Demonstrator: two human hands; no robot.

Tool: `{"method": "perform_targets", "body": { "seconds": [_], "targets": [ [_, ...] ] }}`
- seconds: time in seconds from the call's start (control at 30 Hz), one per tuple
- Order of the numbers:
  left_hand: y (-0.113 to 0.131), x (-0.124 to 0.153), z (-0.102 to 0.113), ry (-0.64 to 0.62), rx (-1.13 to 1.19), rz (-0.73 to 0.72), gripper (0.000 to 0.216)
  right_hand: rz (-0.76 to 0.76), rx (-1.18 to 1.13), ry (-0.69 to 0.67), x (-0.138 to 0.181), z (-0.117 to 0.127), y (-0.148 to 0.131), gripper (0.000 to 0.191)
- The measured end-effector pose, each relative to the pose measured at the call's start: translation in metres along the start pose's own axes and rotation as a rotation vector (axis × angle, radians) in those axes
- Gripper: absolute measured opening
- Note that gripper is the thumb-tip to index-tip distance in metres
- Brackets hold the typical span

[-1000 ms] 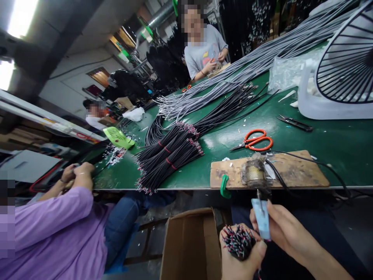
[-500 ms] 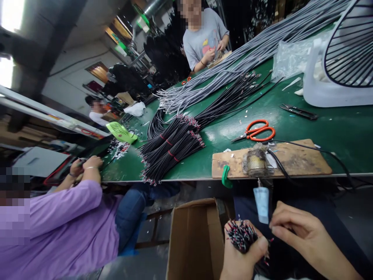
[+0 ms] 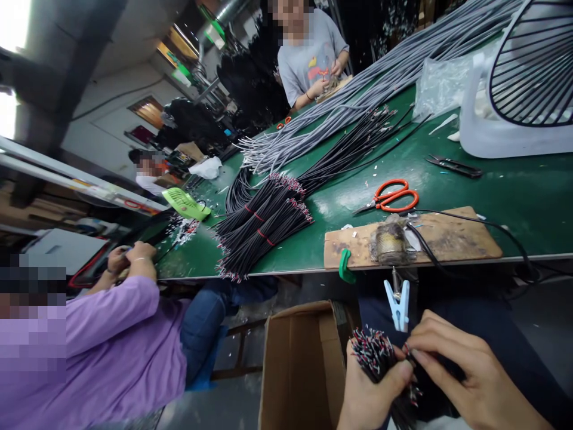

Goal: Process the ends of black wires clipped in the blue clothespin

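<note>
My left hand [image 3: 364, 391] is closed around a thick bundle of black cables [image 3: 373, 351], whose red, white and dark wire ends point up past the thumb. Just right of it, thumb and fingertips of my right hand [image 3: 461, 358] pinch a single cable end [image 3: 406, 347] at the bundle's edge. Above both hands a light blue clothespin [image 3: 398, 304] hangs on the shaft of a small motor [image 3: 390, 243]. The motor sits on a worn wooden board [image 3: 465, 242] at the table edge, beside a green clamp [image 3: 344, 266]. Lower parts of the bundle are hidden.
Orange-handled scissors [image 3: 394, 196] and black snips [image 3: 453, 166] lie on the green table [image 3: 340, 206]. Tied black cable bundles [image 3: 264, 230] and long grey cables [image 3: 313, 128] cover its middle. A fan [image 3: 470, 119] stands right. Below is a cardboard box [image 3: 299, 364]; a purple-sleeved co-worker [image 3: 111, 352] sits left.
My right hand has closed in on the bundle and now pinches a cable end. The clothespin has turned on the shaft, showing its two legs. The view has shifted slightly.
</note>
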State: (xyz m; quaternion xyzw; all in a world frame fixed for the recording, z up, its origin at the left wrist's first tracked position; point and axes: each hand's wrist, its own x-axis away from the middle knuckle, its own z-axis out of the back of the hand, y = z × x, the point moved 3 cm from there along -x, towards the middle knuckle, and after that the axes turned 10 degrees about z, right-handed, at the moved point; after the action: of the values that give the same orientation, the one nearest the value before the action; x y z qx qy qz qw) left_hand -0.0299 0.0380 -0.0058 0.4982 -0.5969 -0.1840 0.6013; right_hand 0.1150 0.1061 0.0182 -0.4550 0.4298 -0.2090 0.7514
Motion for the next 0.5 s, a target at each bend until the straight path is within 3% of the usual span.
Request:
{"method": "perform_targets", "body": {
  "seconds": [0.13,0.27,0.4,0.5],
  "targets": [
    [0.003,0.000,-0.003,-0.043,-0.017,-0.061,0.034,-0.174,-0.252,0.048,0.002,-0.005,0.020,0.016],
    [0.012,-0.001,-0.005,-0.037,-0.093,-0.166,0.031,-0.303,-0.400,0.190,0.000,0.000,0.033,0.013],
    [0.015,-0.002,-0.004,-0.048,-0.048,-0.130,0.028,-0.100,-0.271,0.097,-0.002,0.002,0.014,0.008],
    [0.008,-0.006,-0.003,-0.075,0.021,0.037,0.030,0.134,-0.005,0.185,0.001,0.001,0.001,0.028]
  ]
}}
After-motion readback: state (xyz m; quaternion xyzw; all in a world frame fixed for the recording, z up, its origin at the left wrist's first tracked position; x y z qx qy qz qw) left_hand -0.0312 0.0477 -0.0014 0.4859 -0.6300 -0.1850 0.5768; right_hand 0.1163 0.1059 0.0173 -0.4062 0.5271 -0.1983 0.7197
